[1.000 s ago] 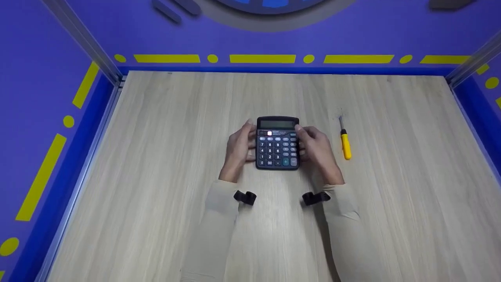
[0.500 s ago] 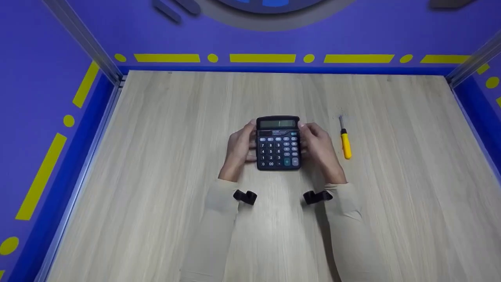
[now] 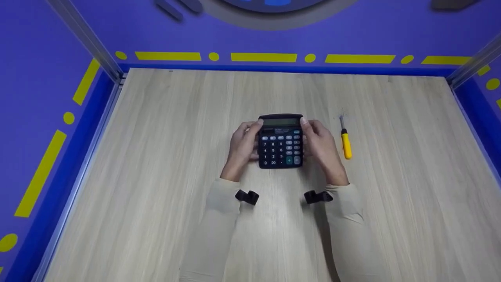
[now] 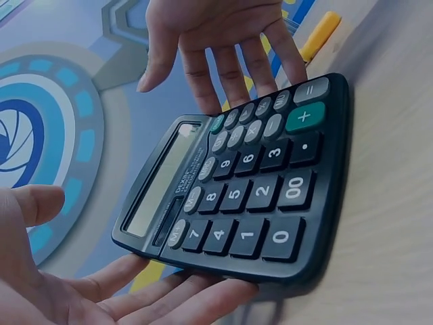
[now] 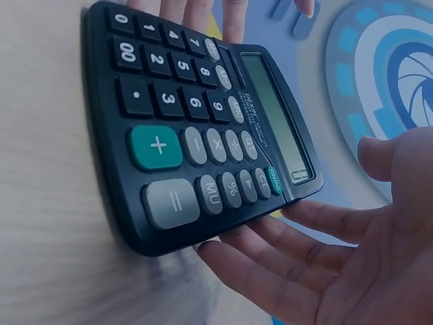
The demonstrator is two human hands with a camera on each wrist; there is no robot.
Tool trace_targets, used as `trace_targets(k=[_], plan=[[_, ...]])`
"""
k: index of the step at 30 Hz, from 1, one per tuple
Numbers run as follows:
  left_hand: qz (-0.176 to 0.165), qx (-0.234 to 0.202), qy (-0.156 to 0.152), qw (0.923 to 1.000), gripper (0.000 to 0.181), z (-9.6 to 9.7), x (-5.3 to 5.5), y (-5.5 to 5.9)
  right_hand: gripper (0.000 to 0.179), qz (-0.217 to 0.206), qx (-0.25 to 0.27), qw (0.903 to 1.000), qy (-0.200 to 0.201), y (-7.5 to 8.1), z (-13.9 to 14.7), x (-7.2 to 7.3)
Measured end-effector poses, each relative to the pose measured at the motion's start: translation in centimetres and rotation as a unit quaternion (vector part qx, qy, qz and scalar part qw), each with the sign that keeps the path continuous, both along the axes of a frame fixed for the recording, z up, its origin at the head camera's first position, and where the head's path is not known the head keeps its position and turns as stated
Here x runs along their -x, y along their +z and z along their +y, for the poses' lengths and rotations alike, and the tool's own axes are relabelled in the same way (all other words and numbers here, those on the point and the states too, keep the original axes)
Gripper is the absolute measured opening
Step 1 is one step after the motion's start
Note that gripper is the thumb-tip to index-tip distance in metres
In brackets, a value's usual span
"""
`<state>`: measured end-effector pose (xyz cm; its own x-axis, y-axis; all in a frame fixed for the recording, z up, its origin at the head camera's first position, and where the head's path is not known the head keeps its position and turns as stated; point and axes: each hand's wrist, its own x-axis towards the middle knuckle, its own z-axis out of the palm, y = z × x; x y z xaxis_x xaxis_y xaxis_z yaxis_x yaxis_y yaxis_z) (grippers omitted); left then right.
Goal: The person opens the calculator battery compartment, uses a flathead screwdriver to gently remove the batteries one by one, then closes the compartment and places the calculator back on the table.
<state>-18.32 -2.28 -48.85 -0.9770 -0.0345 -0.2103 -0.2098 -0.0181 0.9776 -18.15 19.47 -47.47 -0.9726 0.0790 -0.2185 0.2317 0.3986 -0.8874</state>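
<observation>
A black desk calculator (image 3: pixel 280 143) is held between my two hands, its keys facing up and its display end tilted upward. Straight fingers of my left hand (image 3: pixel 243 145) support its left side, partly from beneath. My right hand (image 3: pixel 321 147) does the same along the other side. In the left wrist view, the left thumb (image 4: pixel 40 204) stands apart from the casing; the right thumb (image 5: pixel 377 157) is likewise clear of it in the right wrist view. Digits show at one end of the display (image 5: pixel 274 115). The calculator's underside is hidden.
A screwdriver with a yellow handle (image 3: pixel 346 145) lies on the wooden table (image 3: pixel 168 156) to the right of my right hand, its tip near some dark specks. Blue panels with yellow markings (image 3: pixel 263 57) border the table at the back and sides.
Both hands and the calculator have shifted slightly right in the head view. The left thumb has come to the calculator's upper left corner. The screwdriver stays where it was.
</observation>
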Motion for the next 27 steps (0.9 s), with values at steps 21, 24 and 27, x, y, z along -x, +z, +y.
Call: trace_targets(k=[21, 24, 27], plan=[[0.056, 0.024, 0.009, 0.9981, 0.050, 1.0, -0.8, 0.9, 0.080, 0.009, 0.023, 0.9994, -0.025, 0.5, -0.8, -0.5], [0.061, 0.005, 0.017, 0.9980, 0.047, 1.1, -0.8, 0.9, 0.080, 0.015, 0.023, 0.9993, -0.023, 0.6, -0.8, -0.6], [0.068, -0.005, 0.019, 0.9975, 0.048, 1.1, -0.7, 1.0, 0.078, 0.026, 0.030, 0.9988, -0.027, 0.7, -0.8, -0.6]])
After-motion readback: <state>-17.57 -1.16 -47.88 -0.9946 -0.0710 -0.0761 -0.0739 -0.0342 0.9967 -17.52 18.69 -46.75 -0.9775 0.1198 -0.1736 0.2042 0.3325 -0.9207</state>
